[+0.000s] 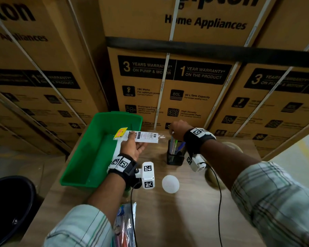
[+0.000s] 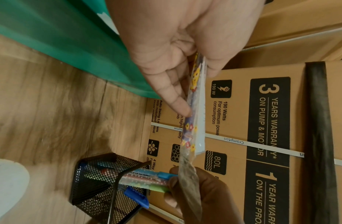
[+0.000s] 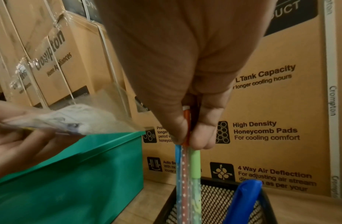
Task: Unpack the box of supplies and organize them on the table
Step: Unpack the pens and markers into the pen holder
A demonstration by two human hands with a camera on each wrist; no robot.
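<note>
Left hand (image 1: 132,148) holds a clear packet (image 1: 138,137) flat above the right edge of the green bin (image 1: 96,148), thumb on top and fingers beneath; the packet's open end points toward the right hand (image 1: 177,128). Right hand pinches a bundle of pens (image 3: 187,166) at their tops between thumb and fingers, their lower ends inside the black mesh holder (image 1: 175,156) on the table (image 1: 185,211). A blue-capped pen (image 3: 243,200) leans in the holder. White ball (image 1: 170,184) lies near the holder. Cartons (image 1: 185,82) stand behind the table
</note>
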